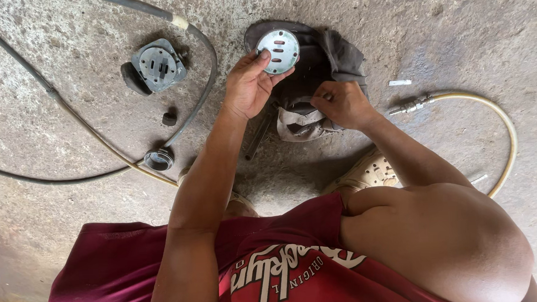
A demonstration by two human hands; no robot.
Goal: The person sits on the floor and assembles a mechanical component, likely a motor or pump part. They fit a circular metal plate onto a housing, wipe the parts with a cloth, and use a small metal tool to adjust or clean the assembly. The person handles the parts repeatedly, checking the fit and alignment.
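Squatting over a concrete floor (458, 31), valve parts spread left to right.
A square valve housing (157, 66) lies well left, hoses around it; left hand (250, 84) fingers grip a round slotted valve plate (278, 50) by its rim, above a dark rag (328, 56); right hand (341, 103) pinches the rag's edge.

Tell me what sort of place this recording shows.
Probably a repair workshop's floor: rough stained concrete floor, hoses and a square metal part lying about, while the left hand holds a slotted metal disc over a rag.

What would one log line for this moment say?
left hand: holds round slotted metal disc | right hand: grips dark rag | floor: square metal part, hoses
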